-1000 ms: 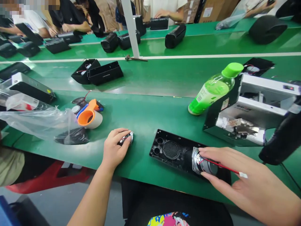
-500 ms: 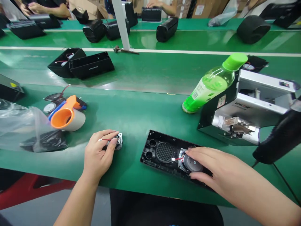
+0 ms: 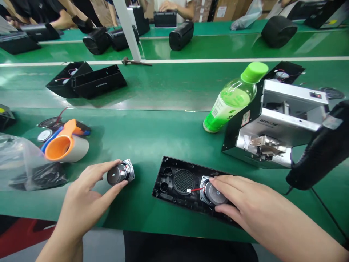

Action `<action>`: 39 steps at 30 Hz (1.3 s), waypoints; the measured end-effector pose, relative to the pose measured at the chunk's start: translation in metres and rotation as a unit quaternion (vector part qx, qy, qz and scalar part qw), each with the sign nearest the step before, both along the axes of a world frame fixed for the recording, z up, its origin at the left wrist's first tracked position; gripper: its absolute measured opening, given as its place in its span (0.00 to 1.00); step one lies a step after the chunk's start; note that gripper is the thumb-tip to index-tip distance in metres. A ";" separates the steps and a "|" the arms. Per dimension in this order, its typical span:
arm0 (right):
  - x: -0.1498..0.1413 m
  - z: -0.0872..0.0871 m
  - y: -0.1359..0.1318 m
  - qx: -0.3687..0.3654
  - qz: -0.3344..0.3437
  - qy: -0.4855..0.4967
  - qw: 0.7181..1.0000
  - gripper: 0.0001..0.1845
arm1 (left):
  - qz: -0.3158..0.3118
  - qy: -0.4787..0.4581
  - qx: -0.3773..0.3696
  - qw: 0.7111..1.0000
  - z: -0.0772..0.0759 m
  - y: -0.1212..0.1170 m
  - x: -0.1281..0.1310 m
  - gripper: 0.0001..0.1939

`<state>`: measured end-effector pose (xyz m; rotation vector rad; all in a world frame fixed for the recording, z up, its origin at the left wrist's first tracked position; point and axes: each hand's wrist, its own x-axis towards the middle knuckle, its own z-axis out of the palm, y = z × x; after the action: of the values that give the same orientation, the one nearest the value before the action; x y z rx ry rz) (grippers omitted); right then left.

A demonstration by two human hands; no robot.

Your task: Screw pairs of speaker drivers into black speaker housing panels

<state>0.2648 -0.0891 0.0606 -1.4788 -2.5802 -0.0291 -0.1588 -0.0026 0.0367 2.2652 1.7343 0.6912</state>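
Observation:
Between the thumb and fingers of my left hand point(image 3: 89, 193) is a small speaker driver point(image 3: 120, 172), its round magnet facing me and its square metal frame to the right. My right hand point(image 3: 240, 200) grips a second speaker driver point(image 3: 215, 192) by its magnet. That driver sits at the right part of a black speaker panel point(image 3: 174, 199), which lies inside-up on the bench. A red wire with a white plug point(image 3: 189, 190) runs left from it. Beside the plug is a round mesh grille opening point(image 3: 184, 181), with two small round holes farther left.
A green-capped bottle point(image 3: 231, 100) stands by a silver-black machine point(image 3: 275, 127). At right is a black-handled tool point(image 3: 319, 145) with a cord. Left lie an orange-and-white tape dispenser point(image 3: 68, 145) and a plastic bag point(image 3: 24, 160). Black speaker cases point(image 3: 99, 82) and people are beyond.
My left hand has opened its grasp wider and turned, so the driver's magnet back now shows. The right hand stays on its driver. The whole view has shifted slightly.

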 end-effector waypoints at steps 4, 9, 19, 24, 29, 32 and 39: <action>0.000 0.013 -0.001 0.013 0.012 0.012 1.000 0.26 | -0.090 -0.066 -0.021 0.993 0.046 -0.004 0.031 0.25; -0.016 0.023 0.012 -0.041 -0.003 0.080 0.996 0.16 | -0.314 -0.038 -0.041 0.948 0.086 0.005 0.096 0.21; -0.016 0.004 0.004 -0.068 -0.028 0.146 0.987 0.06 | -0.362 0.090 -0.128 0.919 0.080 0.006 0.137 0.26; -0.009 -0.004 -0.006 -0.064 -0.026 0.143 0.987 0.03 | -0.379 0.194 -0.079 0.901 0.067 0.009 0.155 0.19; -0.015 -0.006 -0.004 -0.080 -0.036 0.129 0.988 0.05 | -0.366 0.243 -0.073 0.895 0.057 0.015 0.165 0.20; -0.012 -0.003 -0.006 -0.083 -0.028 0.115 0.989 0.13 | -0.362 0.252 -0.094 0.892 0.056 0.015 0.167 0.22; 0.001 0.001 -0.008 -0.096 -0.001 0.082 0.992 0.25 | -0.354 0.205 -0.104 0.906 0.054 0.014 0.164 0.24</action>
<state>0.2658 -0.0970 0.0614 -1.4760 -2.5071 0.3341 0.0051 0.0117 0.0910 2.7267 0.8862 -0.1224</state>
